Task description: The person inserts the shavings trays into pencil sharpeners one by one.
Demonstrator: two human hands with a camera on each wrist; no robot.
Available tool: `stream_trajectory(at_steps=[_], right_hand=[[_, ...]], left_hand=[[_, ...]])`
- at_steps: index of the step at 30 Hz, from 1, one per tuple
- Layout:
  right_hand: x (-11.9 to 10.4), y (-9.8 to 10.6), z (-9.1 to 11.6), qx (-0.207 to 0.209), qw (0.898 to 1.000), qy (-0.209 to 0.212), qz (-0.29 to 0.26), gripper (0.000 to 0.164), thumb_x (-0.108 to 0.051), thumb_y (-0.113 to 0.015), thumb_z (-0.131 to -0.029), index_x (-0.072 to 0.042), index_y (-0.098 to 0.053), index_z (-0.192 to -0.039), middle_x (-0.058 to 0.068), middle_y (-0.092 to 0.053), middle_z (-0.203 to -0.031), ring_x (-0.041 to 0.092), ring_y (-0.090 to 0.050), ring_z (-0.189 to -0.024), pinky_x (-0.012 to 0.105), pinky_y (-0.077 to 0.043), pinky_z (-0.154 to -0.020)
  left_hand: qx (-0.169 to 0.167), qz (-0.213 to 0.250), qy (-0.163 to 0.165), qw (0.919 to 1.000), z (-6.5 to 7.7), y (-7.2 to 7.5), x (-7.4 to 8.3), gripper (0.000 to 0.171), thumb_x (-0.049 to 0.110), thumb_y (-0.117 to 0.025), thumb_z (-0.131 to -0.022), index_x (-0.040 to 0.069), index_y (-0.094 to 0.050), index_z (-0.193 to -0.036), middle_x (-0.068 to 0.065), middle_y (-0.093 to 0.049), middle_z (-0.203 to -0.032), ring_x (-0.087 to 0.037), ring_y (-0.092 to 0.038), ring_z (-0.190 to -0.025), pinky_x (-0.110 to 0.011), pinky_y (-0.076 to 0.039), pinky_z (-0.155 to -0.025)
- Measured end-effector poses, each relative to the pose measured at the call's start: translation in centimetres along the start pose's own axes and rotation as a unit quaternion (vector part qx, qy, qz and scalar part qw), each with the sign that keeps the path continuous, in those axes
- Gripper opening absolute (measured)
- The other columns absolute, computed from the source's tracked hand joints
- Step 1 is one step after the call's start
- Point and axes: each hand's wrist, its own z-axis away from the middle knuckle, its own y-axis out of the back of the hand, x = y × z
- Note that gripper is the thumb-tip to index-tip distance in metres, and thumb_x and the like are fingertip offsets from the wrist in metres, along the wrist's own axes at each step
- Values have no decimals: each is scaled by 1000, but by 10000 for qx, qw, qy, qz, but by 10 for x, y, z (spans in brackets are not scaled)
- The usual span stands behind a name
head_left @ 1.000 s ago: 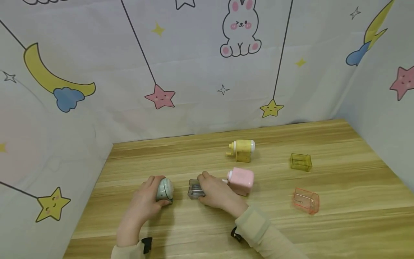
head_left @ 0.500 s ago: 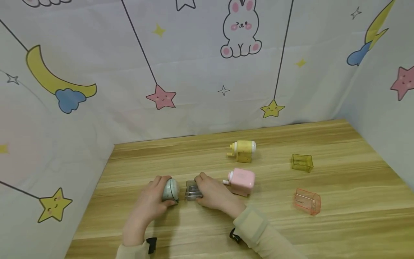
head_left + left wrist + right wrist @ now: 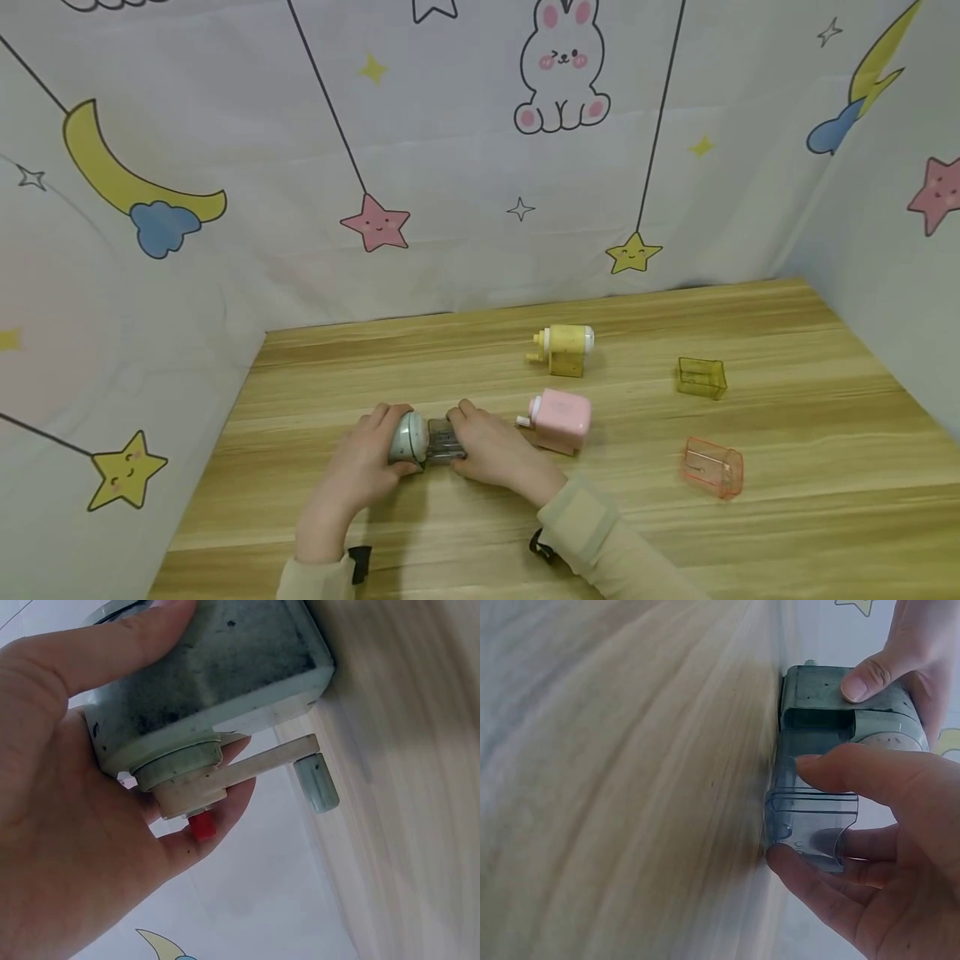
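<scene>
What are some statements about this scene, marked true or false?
1. The left hand grips a pale green, speckled plastic crank sharpener. True.
2. Only one hand holds anything. False: the right hand also grips a smoky, transparent plastic tray.
3. A yellow plastic crank sharpener stands beyond a pink, rounded plastic sharpener. True.
4. Those two sharpeners touch. False: they stand apart.
5. A transparent orange plastic box lies right of the pink sharpener. True.

Head view forward-down; wrist views near, seemingly tilted, sharing sharpener.
</scene>
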Motion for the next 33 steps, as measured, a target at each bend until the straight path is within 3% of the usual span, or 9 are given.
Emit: stream_trajectory(at_steps=[8,16,26,33], right_hand=[[-2,-2,0,11,10000,5,9,57,-31,-72,-72,-1,-51,-115,7,-53,-97,10,-49,-68,23,-47,-50],[-2,-2,0,-29,10000,54,-51,58,-31,-71,-73,-1,-49,-118,8,-54,-101,12,-52,-75,26,-51,-62],[-3,0,-2,-42,9999,136,-23,58,-31,-72,-72,-2,-50,-117,7,-54,-100,11,-51,-74,25,-51,-60],[-6,1,-2,-176,9996,153,-182,58,-32,-71,-73,-3,-49,-119,7,-55,-103,12,-53,-80,26,-52,-68]], left_hand=[[-91,13,-62,9999,-1,-3,3,70,19,-80,-62,12,-46,-124,-8,-54,-111,-26,-50,-94,-51,-47,-70],[-36,-43,-88,9999,-1,-4,3,71,18,-81,-61,13,-47,-123,-7,-54,-112,-26,-50,-94,-50,-47,-69],[-28,-59,-91,9999,-1,-2,3,72,19,-81,-61,13,-47,-124,-7,-54,-111,-26,-50,-94,-50,-46,-69],[-77,-11,-173,9998,-2,-3,4,72,19,-81,-61,12,-48,-124,-6,-55,-111,-25,-50,-94,-50,-47,-71]])
